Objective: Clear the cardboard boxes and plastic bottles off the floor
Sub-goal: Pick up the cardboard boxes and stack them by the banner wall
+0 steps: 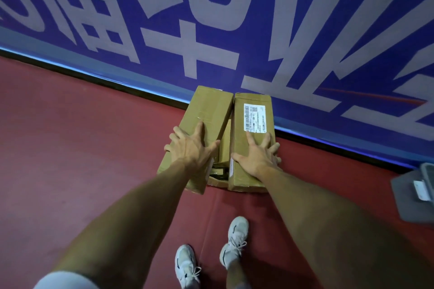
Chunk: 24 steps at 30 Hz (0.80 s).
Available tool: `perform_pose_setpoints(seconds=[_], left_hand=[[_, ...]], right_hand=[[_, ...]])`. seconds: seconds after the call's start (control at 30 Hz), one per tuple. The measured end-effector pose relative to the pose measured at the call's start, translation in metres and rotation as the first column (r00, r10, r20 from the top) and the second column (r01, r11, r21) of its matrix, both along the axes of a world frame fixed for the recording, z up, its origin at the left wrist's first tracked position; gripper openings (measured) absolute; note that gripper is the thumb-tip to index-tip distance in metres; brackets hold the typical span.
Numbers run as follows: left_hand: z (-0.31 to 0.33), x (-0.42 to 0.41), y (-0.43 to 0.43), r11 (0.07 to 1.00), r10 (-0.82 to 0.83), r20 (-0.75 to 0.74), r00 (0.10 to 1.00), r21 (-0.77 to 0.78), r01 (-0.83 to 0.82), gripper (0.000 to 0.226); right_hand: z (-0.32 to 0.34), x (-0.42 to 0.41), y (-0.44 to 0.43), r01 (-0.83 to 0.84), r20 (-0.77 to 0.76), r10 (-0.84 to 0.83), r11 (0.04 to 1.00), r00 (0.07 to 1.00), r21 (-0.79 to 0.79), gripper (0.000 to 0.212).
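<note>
A brown cardboard box (206, 110) stands on the red floor against the blue wall, its two top flaps nearly folded shut with a gap between them. My left hand (190, 145) presses flat on the left flap, fingers spread. On the right flap (251, 171), which carries a white shipping label (254, 117), lies my right hand (258, 155), also flat with fingers spread. Folded cardboard shows inside the gap. No plastic bottle is in view.
The blue wall (234, 19) with large pale lettering runs diagonally behind the box. A grey bin (415, 192) sits at the right edge. My feet in white shoes (211, 256) stand on the red floor (82, 136) just short of the box.
</note>
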<state>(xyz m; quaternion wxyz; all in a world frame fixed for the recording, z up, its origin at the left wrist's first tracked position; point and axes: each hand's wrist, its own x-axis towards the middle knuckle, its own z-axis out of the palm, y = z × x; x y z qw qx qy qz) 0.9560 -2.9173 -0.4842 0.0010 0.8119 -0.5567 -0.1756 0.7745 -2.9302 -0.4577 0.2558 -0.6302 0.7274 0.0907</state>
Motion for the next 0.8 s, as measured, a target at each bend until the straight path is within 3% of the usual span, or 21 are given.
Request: perform_pose_setpoints(seconds=[0.17, 0.3, 0.47, 0.57, 0.67, 0.8], left_hand=[[-0.024, -0.014, -0.031, 0.999, 0.003, -0.122, 0.993, 0.043, 0.003, 0.086], [-0.079, -0.029, -0.064, 0.997, 0.058, -0.232, 0.971, 0.059, -0.045, 0.086], [-0.198, -0.040, -0.129, 0.997, 0.047, -0.261, 0.964, 0.070, -0.030, 0.087], [-0.279, -0.050, -0.180, 0.998, 0.050, -0.269, 0.962, 0.040, -0.041, 0.091], [-0.337, -0.065, -0.211, 0.999, 0.023, -0.221, 0.975, 0.049, -0.012, 0.094], [-0.413, -0.082, -0.230, 0.996, -0.071, 0.002, 0.997, 0.050, 0.071, 0.094]], right_hand=[[-0.030, -0.015, -0.041, -0.011, -0.024, 0.012, 1.000, 1.000, 0.017, 0.088], [-0.088, -0.022, -0.078, 0.002, 0.001, -0.002, 1.000, 1.000, 0.012, 0.087], [-0.214, -0.037, -0.141, 0.081, 0.172, -0.081, 0.997, 0.982, 0.006, 0.090], [-0.304, -0.057, -0.177, 0.082, 0.164, -0.079, 0.997, 0.983, -0.013, 0.091], [-0.364, -0.075, -0.203, 0.072, 0.147, -0.067, 0.997, 0.987, -0.027, 0.090], [-0.438, -0.089, -0.216, 0.110, 0.198, -0.101, 0.993, 0.975, -0.033, 0.090]])
